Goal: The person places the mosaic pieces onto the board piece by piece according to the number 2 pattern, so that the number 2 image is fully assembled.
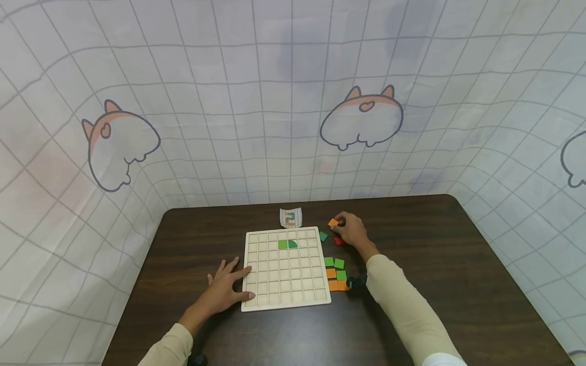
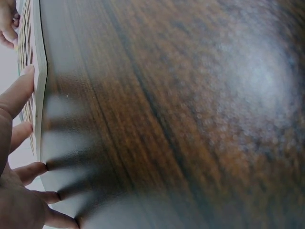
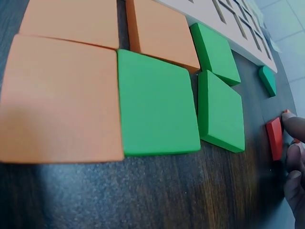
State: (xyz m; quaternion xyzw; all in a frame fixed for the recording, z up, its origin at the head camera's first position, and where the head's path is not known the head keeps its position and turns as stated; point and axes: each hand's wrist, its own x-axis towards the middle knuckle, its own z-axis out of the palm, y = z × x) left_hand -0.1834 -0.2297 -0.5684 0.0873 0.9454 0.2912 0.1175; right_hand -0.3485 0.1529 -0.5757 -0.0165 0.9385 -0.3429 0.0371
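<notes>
A cream gridded board (image 1: 293, 277) lies on the table, holding a light green square tile (image 1: 283, 244) and a dark green rounded tile (image 1: 292, 244) side by side near its far edge. My left hand (image 1: 222, 291) rests with spread fingers at the board's left side, thumb and index finger on its rim. Beyond the board's far right corner, my right hand (image 1: 352, 230) pinches an orange tile (image 1: 333, 222) between thumb and fingers. Close under that hand lies a red tile (image 3: 275, 138), with a dark green tile (image 3: 268, 81) nearer the board.
Along the board's right edge sit several loose square tiles, green (image 3: 157, 105) and orange (image 3: 62, 100). A small printed card (image 1: 290, 218) with a coloured pattern lies behind the board. A curtain with a grid print (image 1: 274, 127) surrounds the dark wooden table (image 1: 412, 229).
</notes>
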